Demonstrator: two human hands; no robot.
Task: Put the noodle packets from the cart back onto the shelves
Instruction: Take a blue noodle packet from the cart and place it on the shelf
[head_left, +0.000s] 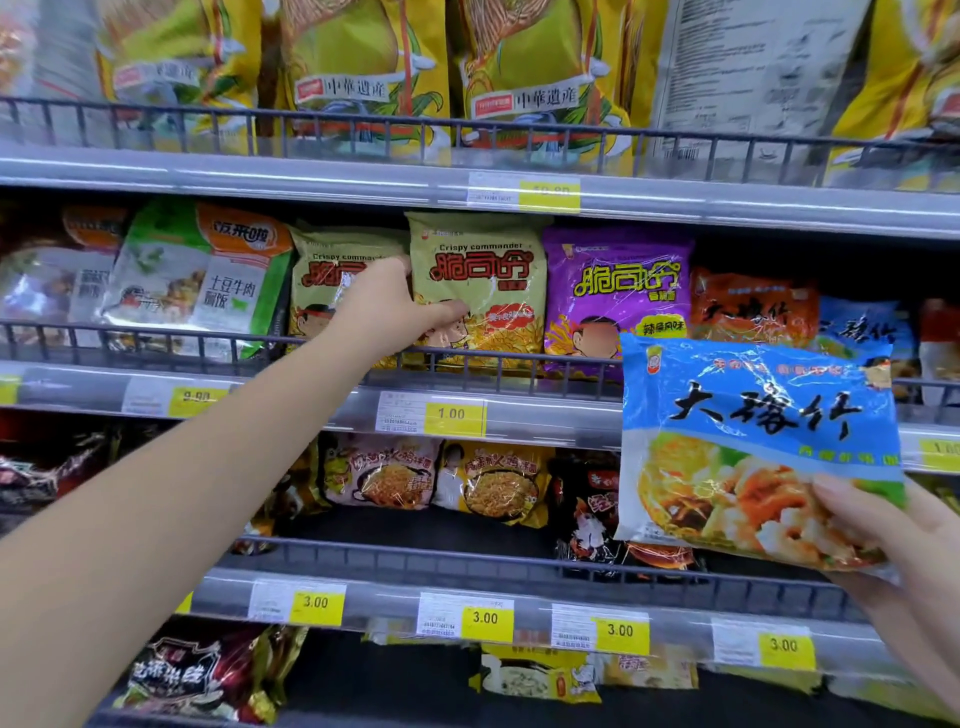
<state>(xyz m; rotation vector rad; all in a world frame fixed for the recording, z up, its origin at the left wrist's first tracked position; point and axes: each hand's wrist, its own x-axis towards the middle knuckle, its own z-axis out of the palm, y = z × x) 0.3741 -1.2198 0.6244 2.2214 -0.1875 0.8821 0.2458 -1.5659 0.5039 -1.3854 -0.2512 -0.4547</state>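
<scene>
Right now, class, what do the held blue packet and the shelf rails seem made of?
Blue packet: thin glossy plastic film, going by crinkles and glare streaks. Shelf rails: probably coated metal, dull dark grey, going by thin rigid bars.

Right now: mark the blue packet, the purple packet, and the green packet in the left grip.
blue packet (758, 415): head view, black lettering on its front.
purple packet (623, 283): head view, yellow lettering.
green packet (483, 278): head view, red lettering.

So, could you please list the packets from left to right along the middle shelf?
green-and-white rice packet → first olive packet → second olive packet, gripped by the left hand → purple packet → orange packet → blue shelf packet. The right hand holds an overlapping blue packet, omitted.
</scene>
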